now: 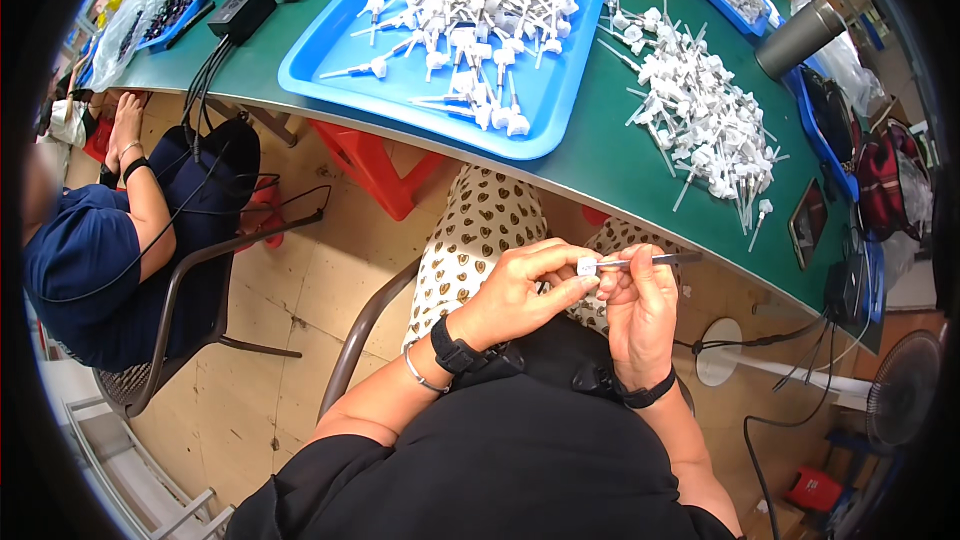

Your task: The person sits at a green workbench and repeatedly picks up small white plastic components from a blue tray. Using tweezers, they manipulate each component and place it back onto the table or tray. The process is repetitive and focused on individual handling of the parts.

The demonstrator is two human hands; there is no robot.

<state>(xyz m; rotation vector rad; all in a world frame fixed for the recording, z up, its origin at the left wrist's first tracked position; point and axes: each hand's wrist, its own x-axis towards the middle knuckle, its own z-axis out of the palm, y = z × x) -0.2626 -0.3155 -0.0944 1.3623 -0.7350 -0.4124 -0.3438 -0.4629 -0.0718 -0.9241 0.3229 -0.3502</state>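
Note:
Over my lap, my left hand pinches a small white plastic piece between thumb and fingertips. Close beside it, the fingers of my right hand are closed on a thin grey metal tool, whose flat end sticks out to the right. The tool's other end points at the white piece; whether it touches or enters it is too small to tell. A blue tray on the table ahead holds a heap of white plastic pieces with thin stems. More of these white pieces lie heaped right of the tray.
A green table spans the front. On its right are a phone, a grey metal cylinder and more trays. Black adapters with cables stand at the left. A seated person is at left; a fan stands lower right.

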